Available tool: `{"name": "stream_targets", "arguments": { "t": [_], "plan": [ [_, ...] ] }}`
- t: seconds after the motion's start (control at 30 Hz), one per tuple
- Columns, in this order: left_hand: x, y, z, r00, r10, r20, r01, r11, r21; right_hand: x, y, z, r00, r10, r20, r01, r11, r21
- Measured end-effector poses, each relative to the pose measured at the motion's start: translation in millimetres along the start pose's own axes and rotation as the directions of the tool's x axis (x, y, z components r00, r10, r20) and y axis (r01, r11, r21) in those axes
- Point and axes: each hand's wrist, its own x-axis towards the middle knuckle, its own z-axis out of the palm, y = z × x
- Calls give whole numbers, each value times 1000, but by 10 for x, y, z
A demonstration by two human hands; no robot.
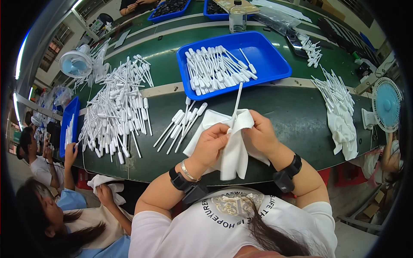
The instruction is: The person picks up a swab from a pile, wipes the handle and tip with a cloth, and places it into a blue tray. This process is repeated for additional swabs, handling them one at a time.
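Observation:
My left hand (211, 144) is closed, its fingers pinching a white cloth (234, 161) around a slim white plastic stick (238, 99). The stick stands nearly upright out of the folds, its thin end pointing away from me; its lower part is hidden in the cloth. Fingers bent, my right hand (261, 132) grips the cloth's right side close to the stick. Beyond my hands, a blue tray (271, 60) holds many white sticks with wide rounded ends. Left of the cloth lies a small group of similar sticks (178, 127), and farther left a big heap (114, 107).
More sticks (333, 92) lie at the right beside a crumpled white cloth (343, 133) and a small fan (386, 104). A clear bottle (237, 18) stands behind the tray. At the lower left, a co-worker (64, 215) holds another cloth (109, 187) near a second blue tray (69, 124).

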Motion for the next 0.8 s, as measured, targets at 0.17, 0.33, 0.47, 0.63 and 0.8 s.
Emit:
{"name": "stream_targets", "arguments": {
  "t": [0.17, 0.33, 0.47, 0.63, 0.8],
  "plan": [
    [-2, -35, 11, 985, 156, -69, -127, 942, 312, -18, -11, 23, 995, 36, 88, -2, 933, -360],
    [-13, -80, 43, 947, 316, 58, -278, 714, 643, -2, 90, -38, 991, -94, 99, 125, 916, -382],
    [-42, -91, 61, 927, 343, 152, -332, 558, 761, 30, 56, -64, 998, -51, -25, 46, 985, -168],
    [-24, -39, 116, 864, 444, 238, -409, 341, 846, 36, -34, -42, 987, 132, -92, -98, 947, 307],
    [-36, -34, -1, 891, 435, 132, -332, 424, 843, 2, 74, 61, 995, 88, 37, -88, 996, 8]
  ]
}}
